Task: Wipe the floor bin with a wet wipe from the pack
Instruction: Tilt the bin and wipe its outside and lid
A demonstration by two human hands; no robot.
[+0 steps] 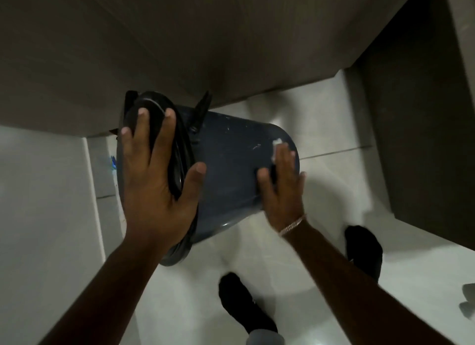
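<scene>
A dark blue floor bin [228, 164] is tipped on its side above the white tiled floor, its black lid [154, 105] to the left. My left hand [156, 180] lies spread over the lid and rim, gripping the bin. My right hand [282, 190] presses a white wet wipe [277, 145] flat against the bin's side near its base; only a small corner of the wipe shows past my fingers. White scuffs mark the bin's wall. The pack of wipes is not in view.
Grey cabinet fronts [128, 49] rise behind the bin and a dark panel [411, 113] stands at the right. My feet in black socks [244, 306] stand on the floor below the bin. A small blue item [113, 162] sits by the left wall.
</scene>
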